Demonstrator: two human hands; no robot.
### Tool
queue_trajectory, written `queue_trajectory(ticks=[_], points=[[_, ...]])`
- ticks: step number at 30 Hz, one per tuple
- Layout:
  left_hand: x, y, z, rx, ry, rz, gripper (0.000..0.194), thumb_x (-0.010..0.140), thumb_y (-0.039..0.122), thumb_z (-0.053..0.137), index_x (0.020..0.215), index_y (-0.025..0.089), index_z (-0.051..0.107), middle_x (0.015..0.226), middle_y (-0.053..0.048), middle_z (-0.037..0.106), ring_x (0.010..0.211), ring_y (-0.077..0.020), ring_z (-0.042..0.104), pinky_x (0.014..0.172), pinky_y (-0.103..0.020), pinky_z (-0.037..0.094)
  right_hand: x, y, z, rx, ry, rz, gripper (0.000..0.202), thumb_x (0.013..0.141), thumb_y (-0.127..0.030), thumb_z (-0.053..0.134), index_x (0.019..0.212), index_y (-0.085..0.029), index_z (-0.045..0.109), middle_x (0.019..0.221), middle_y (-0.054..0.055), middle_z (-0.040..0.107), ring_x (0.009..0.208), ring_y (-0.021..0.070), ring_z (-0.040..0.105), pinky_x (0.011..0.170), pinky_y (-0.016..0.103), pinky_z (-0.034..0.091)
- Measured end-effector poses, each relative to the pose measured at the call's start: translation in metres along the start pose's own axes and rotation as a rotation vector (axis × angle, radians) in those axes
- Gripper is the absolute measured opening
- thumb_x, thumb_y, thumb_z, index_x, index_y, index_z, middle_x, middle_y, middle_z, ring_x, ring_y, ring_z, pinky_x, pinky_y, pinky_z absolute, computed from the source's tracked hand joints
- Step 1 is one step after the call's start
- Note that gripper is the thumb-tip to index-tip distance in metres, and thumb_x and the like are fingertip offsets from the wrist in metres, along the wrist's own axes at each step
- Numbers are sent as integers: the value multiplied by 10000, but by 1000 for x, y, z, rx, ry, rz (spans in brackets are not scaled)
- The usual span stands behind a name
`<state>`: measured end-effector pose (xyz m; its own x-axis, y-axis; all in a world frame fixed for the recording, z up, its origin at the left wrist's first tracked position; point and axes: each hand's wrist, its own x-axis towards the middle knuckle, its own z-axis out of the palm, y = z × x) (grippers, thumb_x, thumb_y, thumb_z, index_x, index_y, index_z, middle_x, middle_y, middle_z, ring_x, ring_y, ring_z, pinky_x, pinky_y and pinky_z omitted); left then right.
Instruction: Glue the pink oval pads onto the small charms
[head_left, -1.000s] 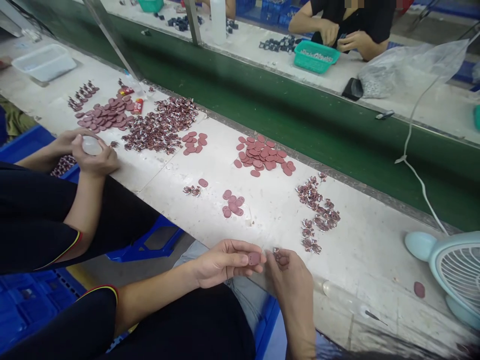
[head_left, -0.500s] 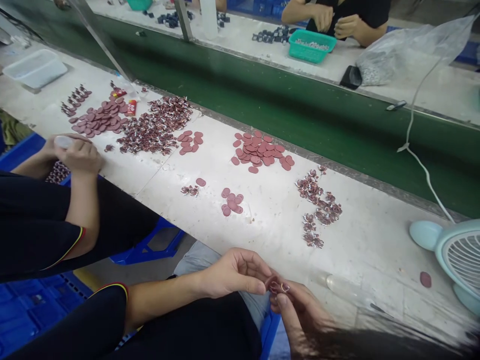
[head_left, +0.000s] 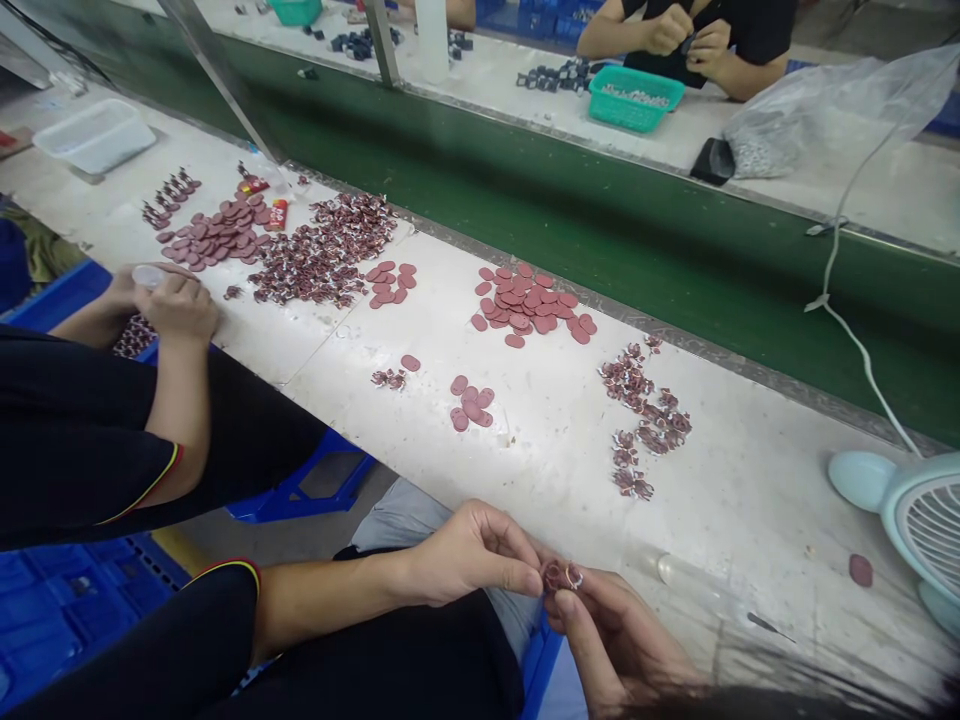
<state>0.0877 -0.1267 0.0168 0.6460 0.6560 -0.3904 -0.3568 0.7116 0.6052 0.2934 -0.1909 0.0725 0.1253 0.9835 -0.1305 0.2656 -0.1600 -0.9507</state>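
Note:
Between my two hands, over the bench's near edge, is a small reddish-brown figure piece (head_left: 559, 577) with pale, shiny markings. My left hand (head_left: 476, 555) pinches its left side between thumb and fingers. From the right, my right hand (head_left: 626, 635) grips the same piece with thumb and forefinger. The fingers cover much of it, so its full shape is hidden. Past my hands on the bench (head_left: 525, 470) lie a small group of flat maroon oval discs (head_left: 471, 404) and a cluster of similar figure pieces (head_left: 645, 410).
A larger heap of ovals (head_left: 529, 305) lies toward the back. At the left a co-worker's hands (head_left: 176, 300) are near a big pile of figure pieces (head_left: 322, 250). A pale blue fan (head_left: 926, 520) stands at right. Beyond the green strip (head_left: 525, 190), another person works by a green basket (head_left: 636, 100).
The view has shifted slightly, so the bench items sit a little further right. My fingers have moved slightly around the figure piece; both hands still grip it.

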Motion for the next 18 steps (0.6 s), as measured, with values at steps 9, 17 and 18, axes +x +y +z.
queue_trajectory(ticks=[9,17,18], points=[[-3,7,11,-13,-20,79,415,814,458,1144,837,131,890,1017,-129,949,894,-239,886,991,-423,725,-8,-16,29,385,255,315,237,832,-530,1066,984,-372,975,906,6,931,744,160,829,728,265,725],[0,4,12,-43,-16,88,439,798,456,1162,834,125,876,958,-125,937,844,-210,873,906,-372,731,-10,-12,36,385,320,294,255,834,-584,1062,976,-392,973,886,-10,919,721,151,808,700,264,703],[1,3,12,-38,-11,85,449,795,468,1161,832,128,871,965,-128,937,847,-220,877,907,-387,737,-9,-12,37,388,325,306,276,820,-602,1068,968,-389,974,881,-8,920,724,151,814,701,258,706]])
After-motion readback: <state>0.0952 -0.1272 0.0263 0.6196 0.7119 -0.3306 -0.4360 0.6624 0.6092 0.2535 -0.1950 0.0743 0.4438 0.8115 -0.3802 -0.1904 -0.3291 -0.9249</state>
